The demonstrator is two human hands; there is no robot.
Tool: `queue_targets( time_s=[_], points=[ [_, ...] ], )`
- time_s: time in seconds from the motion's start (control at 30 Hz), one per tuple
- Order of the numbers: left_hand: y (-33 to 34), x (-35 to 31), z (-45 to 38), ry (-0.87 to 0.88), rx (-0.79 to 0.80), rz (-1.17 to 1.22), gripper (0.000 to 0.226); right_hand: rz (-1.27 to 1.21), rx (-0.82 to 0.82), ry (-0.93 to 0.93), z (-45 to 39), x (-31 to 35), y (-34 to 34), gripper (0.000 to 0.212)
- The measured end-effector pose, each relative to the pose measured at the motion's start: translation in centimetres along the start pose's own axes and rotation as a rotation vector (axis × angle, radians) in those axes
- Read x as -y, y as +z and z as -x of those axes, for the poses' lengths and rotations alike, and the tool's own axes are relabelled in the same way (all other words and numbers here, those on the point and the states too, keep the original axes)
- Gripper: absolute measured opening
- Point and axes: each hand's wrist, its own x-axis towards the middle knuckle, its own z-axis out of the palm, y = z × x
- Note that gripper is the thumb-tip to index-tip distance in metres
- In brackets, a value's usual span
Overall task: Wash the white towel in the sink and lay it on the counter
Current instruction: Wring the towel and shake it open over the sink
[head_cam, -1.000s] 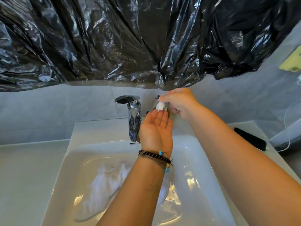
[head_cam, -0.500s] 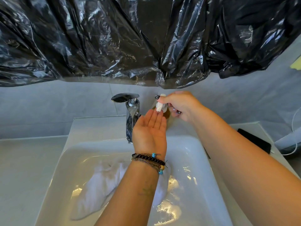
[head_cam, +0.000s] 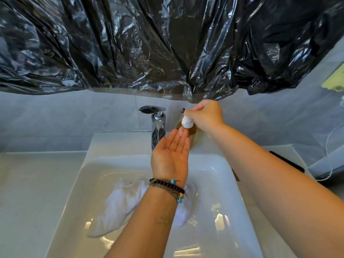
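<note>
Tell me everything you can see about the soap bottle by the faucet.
The soap bottle has a clear amber body and a white pump head. It stands upright on the sink ledge, right of the faucet. The right hand presses the pump; the left hand is cupped, palm up, under its nozzle. Much of the body is hidden.

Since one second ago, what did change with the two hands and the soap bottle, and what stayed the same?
Little changed. The right hand stayed on the white pump head of the amber soap bottle, which sat lower a second ago and now stands raised. The left hand kept its open palm cupped under the spout; nothing was let go. The white towel still lies wet in the sink, and the faucet is unmoved.
</note>
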Motion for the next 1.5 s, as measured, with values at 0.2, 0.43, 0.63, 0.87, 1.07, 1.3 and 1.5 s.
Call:
queue_targets(
  time_s=[0.2, 0.43, 0.63, 0.87, 1.07, 1.3, 1.5],
  points=[
    [-4.1, -2.5, 3.3, -0.015, 0.016, -0.003, 0.041, 0.117, -0.020, -0.655, 2.6, 3.0, 0.5, 0.016],
    [-9.6, -6.4, 4.0, 0.030, -0.037, 0.002, 0.042, 0.271, 0.196, -0.855, 4.2, 3.1, 5.1, 0.034],
    [-13.7, -8.3, 3.1, 0.020, -0.086, -0.070, 0.041, 0.055, 0.032, -0.818, 7.0, 1.9, 5.4, 0.033],
    [-15.5, -6.8, 1.3, -0.035, -0.093, -0.408, 0.039, -0.214, -0.001, -0.237, 17.9, -10.2, 6.2, 0.023],
    [-17.9, -5.1, 0.7, 0.302, 0.036, -1.349, 0.031, 0.072, 0.179, -0.094, 19.1, -14.4, 8.0, 0.030],
    [-19.8, -3.6, -2.2, 0.528, 0.605, -2.458, 0.054, 0.116, 0.152, 0.055, 19.3, -15.8, 8.4, 0.033],
    [-21.9, -5.6, -4.2, 0.804, 0.906, -2.487, 0.051, 0.477, 0.372, -0.121, 19.7, -16.4, 9.5, 0.053]
  ],
)
